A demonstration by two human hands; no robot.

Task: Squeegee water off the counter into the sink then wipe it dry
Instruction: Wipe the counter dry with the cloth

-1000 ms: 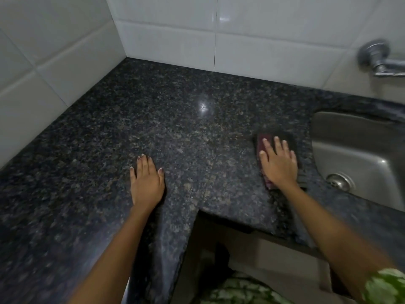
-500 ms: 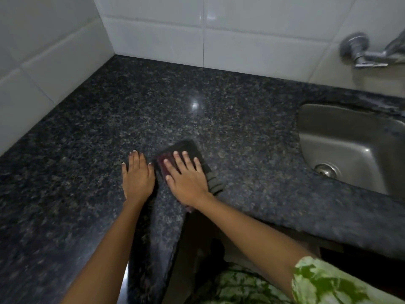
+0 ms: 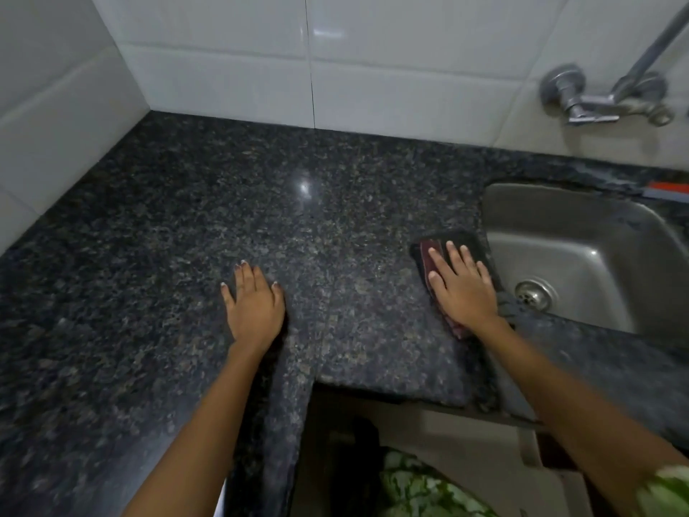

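**Head view: right hand flat on the cloth at the sink's edge**

Head view, nearest first: two bare forearms reach out from the bottom of the frame, with green-and-white patterned clothing [image 3: 428, 490] showing below them in the gap where the dark speckled granite surface [image 3: 149, 292] is cut back in an inner corner.

The left hand [image 3: 255, 305] lies palm down on the bare granite, fingers stretched out and close together, gripping nothing. Well apart from it, the right hand [image 3: 462, 289] is also spread flat, pressing down on a dark cloth [image 3: 423, 251] that has a reddish band along its left side. The fingers are extended, not curled round the fabric. The cloth lies on the surface just beside the left rim of the sink [image 3: 596, 233], its far corner close to that rim.

The stainless steel basin is sunk into the granite, and its round drain [image 3: 533, 294] shows near the right wrist. Past the sink's far rim, at the right edge of the frame, lies part of a red and grey object [image 3: 667, 190], too cropped to identify. Beyond that, white wall tiles [image 3: 391, 69] meet the surface in a corner, and a metal tap [image 3: 611, 97] is mounted on the wall above the sink.
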